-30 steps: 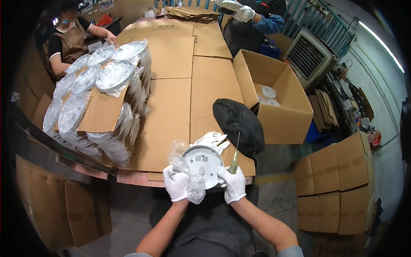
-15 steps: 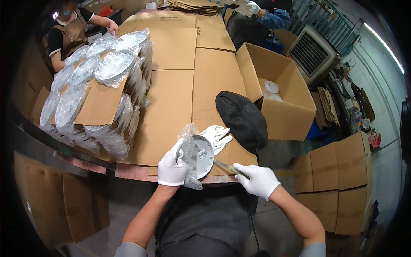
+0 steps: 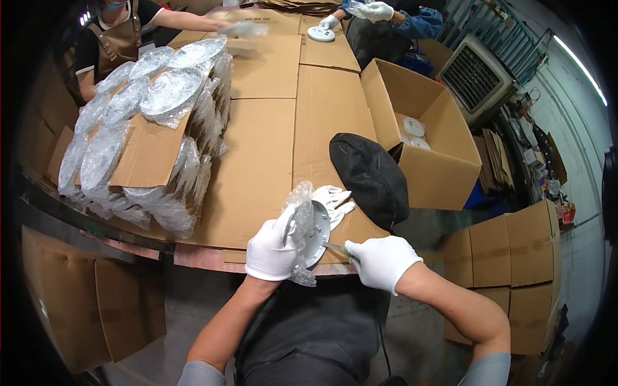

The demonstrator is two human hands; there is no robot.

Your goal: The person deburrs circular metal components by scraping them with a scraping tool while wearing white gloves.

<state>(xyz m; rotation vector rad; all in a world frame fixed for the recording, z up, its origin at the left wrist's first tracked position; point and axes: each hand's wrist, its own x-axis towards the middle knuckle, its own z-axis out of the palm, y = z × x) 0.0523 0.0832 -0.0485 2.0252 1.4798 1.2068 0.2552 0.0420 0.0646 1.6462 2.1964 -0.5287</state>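
Note:
At the near table edge, my left hand (image 3: 270,251) in a white glove grips a round grey disc (image 3: 321,225) with raised details on its face. Clear plastic wrap (image 3: 299,235) is bunched around the disc's left side. The disc stands tilted, nearly edge-on. My right hand (image 3: 387,262), also gloved, is closed around a knife (image 3: 336,248) with a thin metal blade; its tip meets the disc's right face near the rim. Just behind the disc lies a loose white glove (image 3: 336,202), with a black mesh-like bag (image 3: 369,177) beyond it.
Plastic-wrapped discs (image 3: 172,92) are stacked with cardboard sheets (image 3: 149,151) on the left. At right, an open carton (image 3: 444,170) holds several white round pieces. Two co-workers' hands reach over the table's far end, one touching a white disc (image 3: 321,34). Cartons (image 3: 496,254) stand at lower right.
The disc has turned more edge-on, and the knife tip now reaches its face. The left co-worker's arm has stretched across with a plastic-wrapped piece. A white disc has appeared under the far co-worker's hand.

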